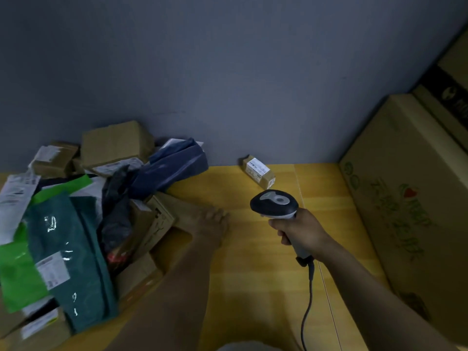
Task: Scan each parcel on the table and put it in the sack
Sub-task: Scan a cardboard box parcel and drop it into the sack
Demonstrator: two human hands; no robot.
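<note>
A heap of parcels covers the left of the yellow table (266,262): a dark green mailer (68,262), a bright green bag (17,272), a navy bag (172,165) and several brown boxes (116,145). My left hand (212,224) lies on a flat brown box (177,211) at the heap's right edge, fingers over its far side. My right hand (301,234) grips the handle of a black and grey barcode scanner (276,202), held above the table. A small brown parcel (259,172) with a white label lies alone by the wall. No sack is in view.
A grey wall (228,84) closes off the table's far side. Large cardboard cartons (410,211) stand stacked along the right edge. The scanner's black cable (307,307) hangs down toward me. Bare tabletop shows between the heap and the cartons.
</note>
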